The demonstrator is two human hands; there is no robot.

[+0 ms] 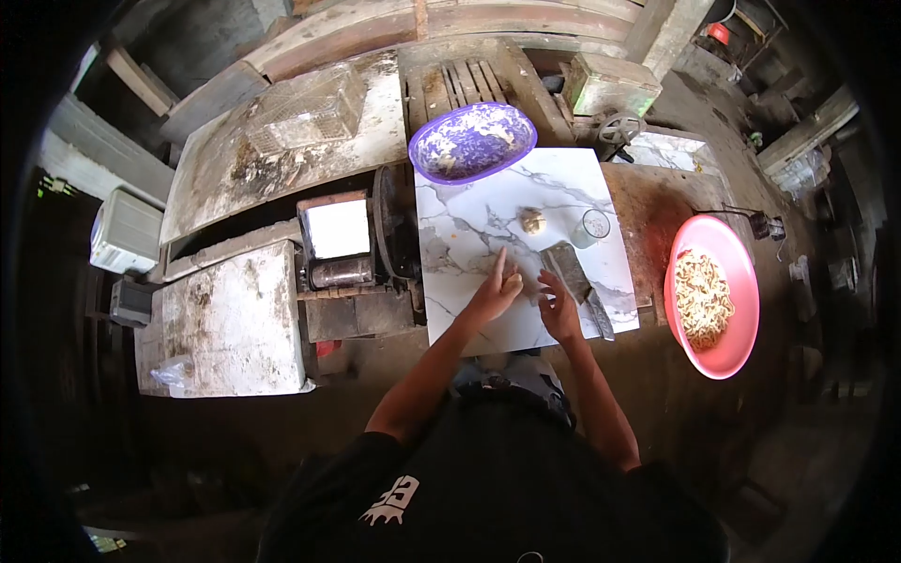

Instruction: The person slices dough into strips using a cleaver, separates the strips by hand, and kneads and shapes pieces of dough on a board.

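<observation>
My left hand [496,291] is over the marble-patterned board [460,244], its index finger stretched forward. A small pale piece [511,271] shows between the thumb and fingers; its kind is hard to make out. To the right, my right hand [560,311] is held with its fingers apart, and nothing shows in it. A broad-bladed cleaver [569,268] lies slanted beside it, handle toward me. Farther off, a whitish bulb that looks like garlic [532,220] sits on the board, with a clear glass [592,227] to its right.
A purple basin [474,141] with pale residue sits at the board's far edge. On the right is a pink basin [746,310] of pale, strip-like pieces [702,300]. A machine with a roller [341,273] and wheel stands left, beside stained white tabletops [225,319].
</observation>
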